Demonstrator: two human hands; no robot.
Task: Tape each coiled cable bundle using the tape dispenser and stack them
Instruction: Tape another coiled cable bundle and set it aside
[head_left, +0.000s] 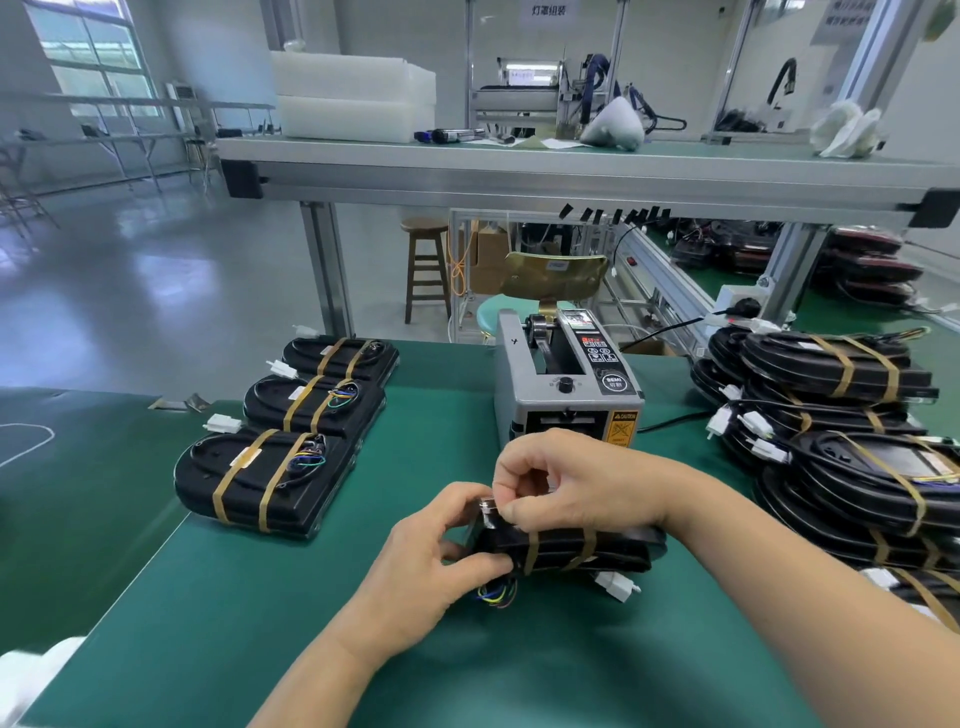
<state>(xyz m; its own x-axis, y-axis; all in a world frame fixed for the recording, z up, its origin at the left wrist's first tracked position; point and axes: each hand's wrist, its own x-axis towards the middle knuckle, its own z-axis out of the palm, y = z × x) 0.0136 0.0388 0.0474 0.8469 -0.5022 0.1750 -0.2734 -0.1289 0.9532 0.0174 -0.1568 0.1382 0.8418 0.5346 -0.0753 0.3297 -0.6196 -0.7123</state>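
The cable bundle (587, 545) sits near the middle of the green counter (260, 597), just in front of the tape dispenser (566, 384), already crossed by two tan bands. The left hand (426, 551) is curled round its left end, while the right hand (571, 483) pinches a small pale piece (488, 505) at its top edge; tape or tag, I cannot tell. The bundle looks fairly light and springy, so it is best gripped across the whole coil beside the bands, not by the loose coloured wires (496, 595) or white connector (615, 584). Three taped bundles (265, 478) lie to the left, a pile (841, 415) to the right
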